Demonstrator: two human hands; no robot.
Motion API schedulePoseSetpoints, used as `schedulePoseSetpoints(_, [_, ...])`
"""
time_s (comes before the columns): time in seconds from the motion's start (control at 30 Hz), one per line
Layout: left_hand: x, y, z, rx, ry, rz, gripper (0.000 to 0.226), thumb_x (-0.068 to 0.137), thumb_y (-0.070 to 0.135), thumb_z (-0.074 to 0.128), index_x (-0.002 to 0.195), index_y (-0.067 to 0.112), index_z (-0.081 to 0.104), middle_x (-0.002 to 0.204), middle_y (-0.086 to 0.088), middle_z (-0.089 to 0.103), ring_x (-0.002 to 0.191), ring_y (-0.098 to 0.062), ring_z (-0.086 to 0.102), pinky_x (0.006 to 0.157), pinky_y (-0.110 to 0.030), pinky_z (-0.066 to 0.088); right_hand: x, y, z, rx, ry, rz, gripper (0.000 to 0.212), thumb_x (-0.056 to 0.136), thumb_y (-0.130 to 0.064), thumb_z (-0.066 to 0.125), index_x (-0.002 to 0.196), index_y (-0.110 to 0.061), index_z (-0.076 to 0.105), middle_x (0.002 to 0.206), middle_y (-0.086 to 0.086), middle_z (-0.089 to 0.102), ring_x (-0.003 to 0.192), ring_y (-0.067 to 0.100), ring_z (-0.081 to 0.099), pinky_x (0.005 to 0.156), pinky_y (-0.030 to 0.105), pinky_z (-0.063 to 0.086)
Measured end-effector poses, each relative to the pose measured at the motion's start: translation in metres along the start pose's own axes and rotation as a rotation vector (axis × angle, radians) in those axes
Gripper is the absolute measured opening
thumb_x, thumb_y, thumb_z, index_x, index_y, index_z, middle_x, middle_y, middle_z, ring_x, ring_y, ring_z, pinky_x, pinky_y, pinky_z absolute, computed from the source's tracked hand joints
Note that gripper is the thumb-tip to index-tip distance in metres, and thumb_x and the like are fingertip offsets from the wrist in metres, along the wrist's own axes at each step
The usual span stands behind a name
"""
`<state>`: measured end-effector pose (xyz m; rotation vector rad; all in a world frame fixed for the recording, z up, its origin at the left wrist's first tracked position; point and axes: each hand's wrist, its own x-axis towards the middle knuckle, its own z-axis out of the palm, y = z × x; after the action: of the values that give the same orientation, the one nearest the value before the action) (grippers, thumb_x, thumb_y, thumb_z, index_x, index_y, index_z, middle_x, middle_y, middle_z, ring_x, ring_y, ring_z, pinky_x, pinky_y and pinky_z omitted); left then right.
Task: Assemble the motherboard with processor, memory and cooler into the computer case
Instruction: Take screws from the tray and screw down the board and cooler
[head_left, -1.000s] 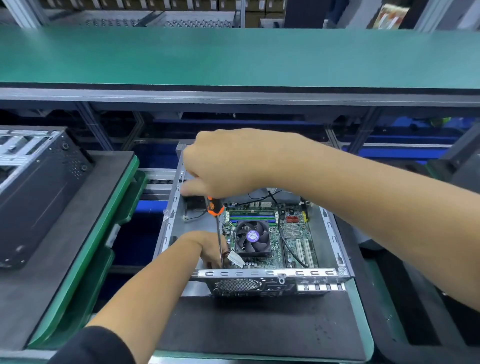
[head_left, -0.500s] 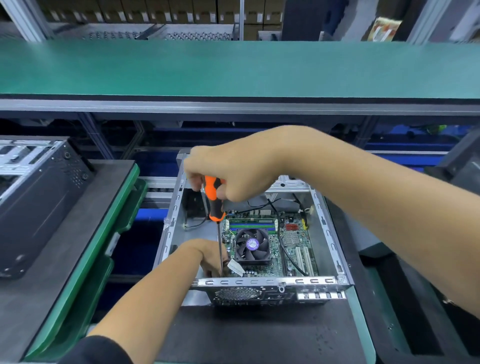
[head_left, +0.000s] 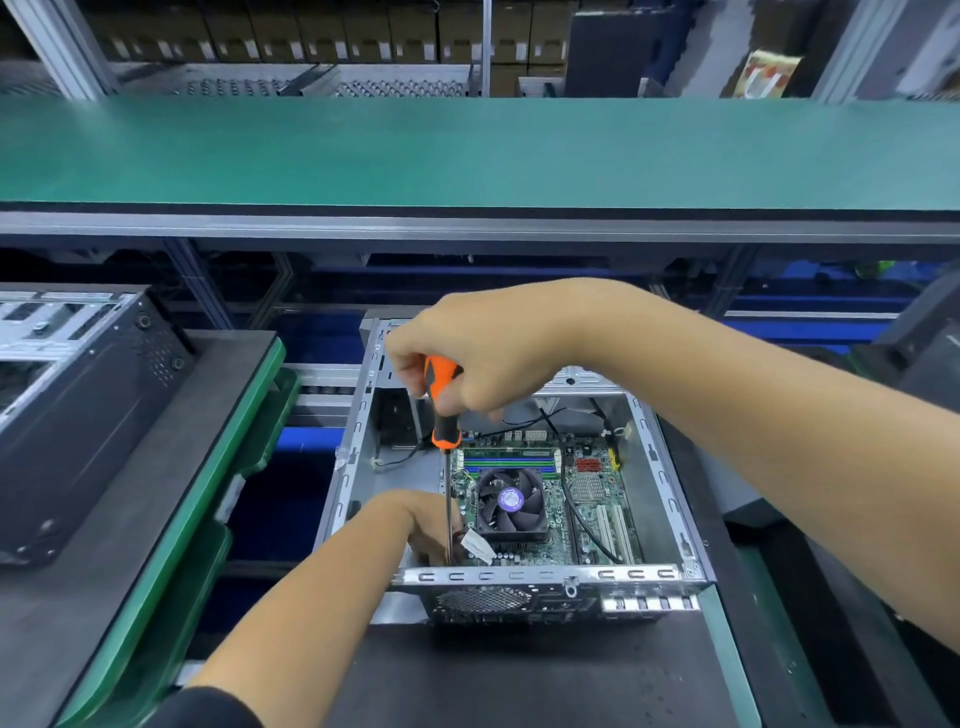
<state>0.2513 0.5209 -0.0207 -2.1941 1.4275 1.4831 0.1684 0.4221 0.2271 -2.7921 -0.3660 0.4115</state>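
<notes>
a long green-topped shelf with a grey metal front edge (head_left: 467, 156) runs across the upper half of the view. behind it stand rows of brown cardboard boxes (head_left: 291, 41) on racking. at left, a second black metal computer chassis (head_left: 88, 415) lies on a dark grey mat over a green plastic tray (head_left: 171, 519). blue conveyor frame (head_left: 810, 306) shows under the shelf.

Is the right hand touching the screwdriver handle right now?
Touching. The head view shows the right hand with its fingers curled round the top of the orange screwdriver handle, no gap between them.
</notes>
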Motion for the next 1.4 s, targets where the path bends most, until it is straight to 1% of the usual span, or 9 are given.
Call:
schedulePoseSetpoints(0.1, [0.001,0.0,0.0,-0.032,0.008,0.012,0.022,0.08,-0.002,0.068,0.1,-0.009,0.067,0.08,-0.018,0.069,0.046,0.002,0.056,0.048,-0.013,0.049,0.0,-0.003,0.007,0.058,0.151,0.048,0.017,0.09,-0.031,0.063,0.084,-0.017,0.055,0.051,-0.013,0.058,0.045,0.013,0.064,0.045,0.02,0.04])
schedulePoseSetpoints(0.2, [-0.001,0.001,0.001,-0.008,0.021,0.025,0.022,0.079,0.004,0.071,0.099,-0.005,0.068,0.078,-0.01,0.068,0.049,0.005,0.052,0.048,-0.01,0.046,0.003,0.003,0.017,0.197,0.263,0.112,0.03,0.087,-0.035,0.065,0.073,-0.013,0.05,0.049,-0.005,0.054,0.036,0.015,0.06,0.035,0.015,0.036])
schedulePoseSetpoints(0.37, [-0.008,0.003,0.0,-0.044,0.041,0.088,0.016,0.076,0.006,0.073,0.09,-0.001,0.068,0.058,0.014,0.056,0.049,0.005,0.05,0.045,-0.005,0.038,0.004,0.017,0.018,0.313,0.437,0.217,0.032,0.084,-0.035,0.066,0.073,-0.008,0.053,0.057,0.001,0.055,0.039,0.016,0.062,0.041,0.022,0.041])
schedulePoseSetpoints(0.47, [-0.01,0.001,-0.003,-0.095,0.074,0.091,0.014,0.071,0.006,0.076,0.082,0.001,0.069,0.05,0.018,0.058,0.047,0.007,0.05,0.047,-0.006,0.038,-0.001,0.024,0.01,0.333,0.551,0.221,0.033,0.085,-0.035,0.066,0.07,-0.01,0.05,0.057,0.004,0.058,0.038,0.014,0.059,0.039,0.019,0.04])
schedulePoseSetpoints(0.73, [-0.038,0.004,-0.03,-0.413,0.231,0.177,0.015,0.085,0.0,0.066,0.095,-0.011,0.066,0.07,-0.006,0.068,0.061,-0.013,0.064,0.066,-0.025,0.054,-0.012,0.044,-0.023,0.471,0.922,0.202,0.04,0.085,-0.03,0.068,0.063,-0.009,0.042,0.051,0.001,0.038,0.042,0.008,0.033,0.043,0.021,0.035])
schedulePoseSetpoints(0.87, [-0.051,0.016,-0.05,-0.368,0.381,0.231,0.009,0.087,0.003,0.064,0.088,-0.004,0.07,0.077,-0.007,0.07,0.066,-0.01,0.066,0.064,-0.02,0.053,-0.019,0.048,-0.043,0.544,1.067,0.173,0.05,0.091,-0.036,0.062,0.057,-0.019,0.029,0.046,-0.011,0.034,0.042,0.003,0.037,0.047,0.012,0.034])
schedulePoseSetpoints(1.13, [-0.025,0.104,-0.075,-0.27,0.631,0.326,0.025,0.089,0.012,0.061,0.068,0.024,0.066,0.069,0.002,0.069,0.063,-0.008,0.064,0.061,-0.024,0.055,-0.08,0.058,-0.084,0.39,1.121,0.144,0.038,0.092,-0.044,0.06,0.073,-0.018,0.038,0.065,0.006,0.051,0.062,0.016,0.069,0.042,0.018,0.045])
schedulePoseSetpoints(1.27, [0.0,0.166,-0.076,-0.215,0.667,0.41,0.022,0.091,0.01,0.059,0.071,0.01,0.066,0.066,0.004,0.063,0.051,0.003,0.057,0.052,-0.011,0.048,-0.12,0.078,-0.08,0.332,1.16,0.209,0.035,0.093,-0.036,0.061,0.074,-0.015,0.04,0.06,0.0,0.041,0.052,0.013,0.062,0.045,0.017,0.043])
schedulePoseSetpoints(1.4, [0.024,0.216,-0.075,-0.058,0.704,0.483,0.022,0.092,0.012,0.059,0.076,-0.001,0.066,0.08,-0.007,0.066,0.07,-0.018,0.06,0.064,-0.027,0.046,-0.166,0.103,-0.069,0.204,1.263,0.325,0.035,0.091,-0.024,0.059,0.068,-0.018,0.034,0.06,0.001,0.035,0.061,0.03,0.062,0.045,0.018,0.043])
